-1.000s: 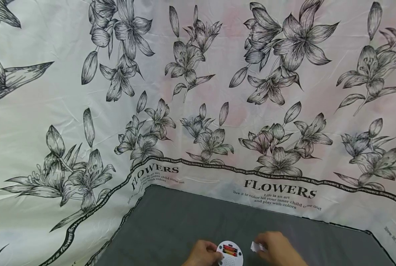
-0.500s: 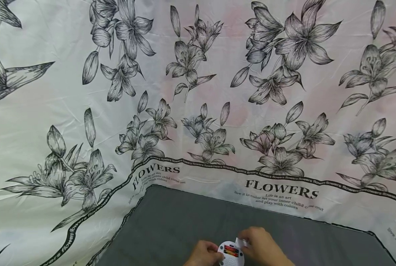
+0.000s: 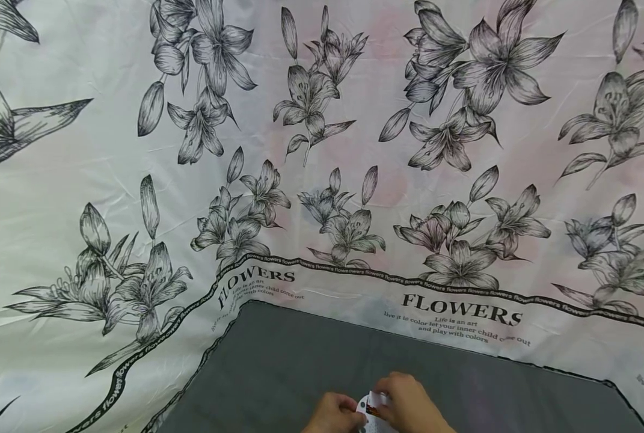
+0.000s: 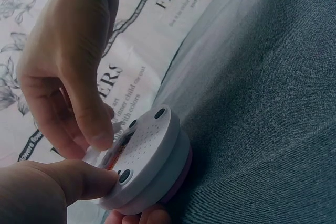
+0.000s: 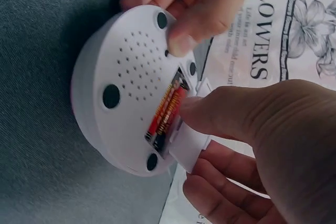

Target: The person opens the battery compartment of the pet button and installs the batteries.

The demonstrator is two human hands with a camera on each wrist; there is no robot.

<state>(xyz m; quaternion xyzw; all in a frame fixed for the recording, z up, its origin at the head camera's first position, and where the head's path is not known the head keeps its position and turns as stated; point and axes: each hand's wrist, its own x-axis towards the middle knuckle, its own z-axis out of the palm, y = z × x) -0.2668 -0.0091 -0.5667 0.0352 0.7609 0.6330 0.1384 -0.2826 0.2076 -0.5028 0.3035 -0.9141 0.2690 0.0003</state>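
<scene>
A round white device (image 5: pixel 131 72) stands tilted on the grey cloth, its underside with speaker holes and dark round feet facing me. Batteries (image 5: pixel 167 109) in red, gold and black wrappers lie in its uncovered compartment. My left hand (image 3: pixel 332 412) grips the device by its edge, thumb on the underside in the right wrist view. Between thumb and fingers my right hand (image 3: pixel 408 403) pinches a small white battery cover (image 5: pixel 190 145), held at the edge of the compartment. In the left wrist view the right hand partly hides the cover and the batteries.
Dark grey cloth (image 3: pixel 278 361) covers the surface under the hands. Behind and to the left hangs a white curtain (image 3: pixel 349 288) printed with flowers and lettering, meeting the grey surface along a dark edge.
My right hand has moved left with the battery cover, from apart on the right to over the device's battery compartment. The left hand keeps its grip on the device.
</scene>
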